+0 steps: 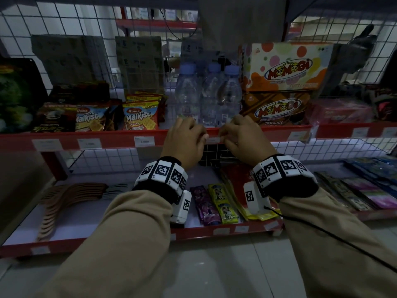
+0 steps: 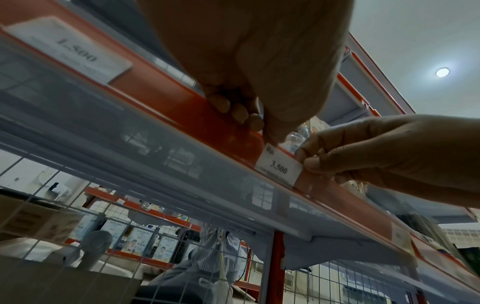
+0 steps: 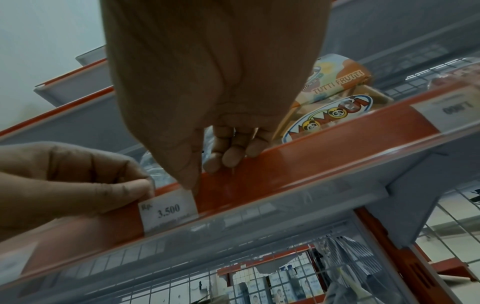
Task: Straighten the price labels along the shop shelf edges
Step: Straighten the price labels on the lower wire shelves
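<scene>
A small white price label (image 1: 212, 140) marked 3.500 sits in the red shelf-edge strip (image 1: 120, 137), below the water bottles (image 1: 206, 97). My left hand (image 1: 200, 136) pinches the label's left end, thumb in front and fingers curled over the strip's top. My right hand (image 1: 223, 134) pinches its right end the same way. In the left wrist view my left thumb (image 2: 272, 135) touches the top corner of the label (image 2: 279, 166), and the right hand (image 2: 314, 162) pinches the far end. In the right wrist view the label (image 3: 168, 209) lies level between my right thumb (image 3: 189, 181) and my left hand (image 3: 140, 189).
Other labels sit along the strip, among them a 1.500 label (image 1: 144, 141) and one under the Momogi boxes (image 1: 285, 67) with loose clear plastic (image 1: 312, 131) beside it. Malkist packs (image 1: 140, 117) stand left of the bottles. The lower shelf (image 1: 107, 239) holds sachets and wooden spoons.
</scene>
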The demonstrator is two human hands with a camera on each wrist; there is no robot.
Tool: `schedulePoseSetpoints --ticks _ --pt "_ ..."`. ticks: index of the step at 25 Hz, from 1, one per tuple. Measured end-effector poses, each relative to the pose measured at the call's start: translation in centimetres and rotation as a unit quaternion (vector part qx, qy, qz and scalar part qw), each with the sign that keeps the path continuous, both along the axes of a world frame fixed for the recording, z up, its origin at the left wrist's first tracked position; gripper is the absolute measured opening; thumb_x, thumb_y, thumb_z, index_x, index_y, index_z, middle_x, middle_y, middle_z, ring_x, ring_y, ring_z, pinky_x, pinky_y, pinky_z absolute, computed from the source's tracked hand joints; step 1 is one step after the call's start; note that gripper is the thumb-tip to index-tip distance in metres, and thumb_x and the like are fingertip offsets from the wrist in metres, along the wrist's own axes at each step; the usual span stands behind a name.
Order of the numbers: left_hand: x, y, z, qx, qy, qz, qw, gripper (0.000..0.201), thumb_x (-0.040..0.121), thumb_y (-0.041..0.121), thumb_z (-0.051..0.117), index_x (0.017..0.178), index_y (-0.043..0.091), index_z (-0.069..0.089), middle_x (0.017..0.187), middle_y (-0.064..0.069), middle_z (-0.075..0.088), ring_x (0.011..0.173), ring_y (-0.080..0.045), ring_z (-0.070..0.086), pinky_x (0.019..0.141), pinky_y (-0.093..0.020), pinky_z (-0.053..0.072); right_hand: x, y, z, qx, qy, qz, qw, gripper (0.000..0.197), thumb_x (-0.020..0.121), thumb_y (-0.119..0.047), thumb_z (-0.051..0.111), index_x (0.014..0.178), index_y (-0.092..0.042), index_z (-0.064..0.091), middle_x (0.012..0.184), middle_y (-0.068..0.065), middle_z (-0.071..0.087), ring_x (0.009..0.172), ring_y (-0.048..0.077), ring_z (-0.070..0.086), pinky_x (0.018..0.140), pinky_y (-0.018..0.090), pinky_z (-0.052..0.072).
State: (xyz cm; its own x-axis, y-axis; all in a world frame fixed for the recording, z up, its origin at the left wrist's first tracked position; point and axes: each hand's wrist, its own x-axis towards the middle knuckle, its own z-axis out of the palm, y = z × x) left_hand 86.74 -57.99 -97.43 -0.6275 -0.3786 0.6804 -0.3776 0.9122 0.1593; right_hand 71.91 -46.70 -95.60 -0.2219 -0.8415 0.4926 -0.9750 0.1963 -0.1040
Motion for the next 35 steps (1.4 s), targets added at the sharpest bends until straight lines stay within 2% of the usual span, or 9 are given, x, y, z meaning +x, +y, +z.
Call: schedulePoseSetpoints --ticks 10,13,16,19,23,27,30,33,35 --pt "0.2 -0.1 0.0 0.0 0.021 -0.017 1.0 0.016 0.092 0.023 0.055 0.1 0.011 0.062 0.099 -0.007 0.057 0.098 -0.025 0.048 0.081 -0.035 0.041 -0.3 0.3 -0.4 -0.042 -0.022 0.02 0.999 0.02 0.083 -0.02 0.061 0.102 -0.021 0.06 0.109 0.004 0.055 0.101 0.025 0.045 0.085 0.036 0.037" --pt "0.1 0.1 0.0 -0.044 0.019 0.014 0.999 0.016 0.089 0.024 0.057 0.098 0.012 0.06 0.098 -0.007 0.055 0.095 -0.025 0.048 0.077 -0.031 0.035 -0.9 0.8 -0.5 -0.065 -0.016 0.024 0.997 0.019 0.08 -0.015 0.063 0.099 -0.017 0.061 0.104 0.005 0.055 0.1 0.025 0.046 0.084 0.037 0.04" --pt "-0.3 0.7 -0.2 -0.091 0.02 0.065 0.994 0.017 0.085 0.027 0.059 0.095 0.013 0.06 0.097 -0.007 0.055 0.095 -0.027 0.047 0.079 -0.034 0.032 -2.0 1.8 -0.6 -0.079 0.01 0.001 0.997 0.019 0.08 -0.012 0.062 0.1 -0.012 0.061 0.103 0.01 0.056 0.1 0.029 0.047 0.084 0.039 0.042" --pt "-1.7 1.9 -0.1 -0.11 0.018 0.068 0.991 0.018 0.084 0.03 0.058 0.095 0.014 0.06 0.099 -0.007 0.055 0.096 -0.028 0.048 0.082 -0.038 0.034 -4.0 3.9 -1.1 -0.092 0.051 -0.054 0.993 0.025 0.078 -0.011 0.062 0.103 -0.01 0.061 0.103 0.013 0.057 0.098 0.033 0.048 0.081 0.04 0.04" --pt "-5.2 5.2 -0.6 -0.102 -0.033 0.019 0.994 0.031 0.084 0.033 0.056 0.11 0.017 0.059 0.109 -0.005 0.054 0.102 -0.028 0.048 0.085 -0.039 0.036 -7.1 6.8 -1.4 -0.084 0.079 -0.155 0.981 0.03 0.078 -0.018 0.062 0.108 -0.015 0.062 0.109 0.011 0.057 0.103 0.034 0.045 0.083 0.042 0.039" --pt "-9.0 8.4 -1.5 -0.092 -0.076 -0.009 0.993 0.054 0.083 0.037 0.057 0.132 0.017 0.047 0.131 -0.004 0.047 0.122 -0.026 0.04 0.096 -0.039 0.032 -10.0 8.9 -1.5 -0.113 0.045 -0.207 0.971 0.027 0.08 -0.021 0.062 0.106 -0.015 0.062 0.112 0.012 0.053 0.107 0.034 0.043 0.086 0.043 0.038" --pt "-10.7 9.3 -1.7 -0.106 -0.082 0.003 0.991 0.06 0.082 0.039 0.057 0.136 0.016 0.043 0.134 -0.004 0.045 0.124 -0.026 0.038 0.098 -0.039 0.03 -11.6 9.5 -1.9 -0.14 0.024 -0.177 0.974 0.023 0.081 -0.014 0.062 0.103 -0.008 0.062 0.109 0.015 0.054 0.105 0.034 0.045 0.086 0.04 0.038" --pt "-11.9 9.7 -1.4 -0.107 -0.06 0.018 0.992 0.054 0.08 0.037 0.058 0.13 0.017 0.048 0.125 -0.006 0.048 0.115 -0.027 0.042 0.094 -0.039 0.033 -12.4 9.8 -2.1 -0.165 0.011 -0.123 0.979 0.02 0.08 -0.007 0.063 0.1 -0.004 0.062 0.104 0.016 0.056 0.099 0.033 0.049 0.083 0.039 0.041" --pt "-12.7 10.0 -1.1 -0.102 -0.054 0.033 0.993 0.05 0.08 0.036 0.059 0.125 0.018 0.05 0.12 -0.008 0.048 0.11 -0.029 0.042 0.09 -0.04 0.035 -12.7 10.0 -2.2 -0.165 0.013 -0.118 0.979 0.018 0.081 -0.009 0.063 0.098 -0.006 0.061 0.103 0.014 0.058 0.097 0.032 0.051 0.081 0.04 0.043"
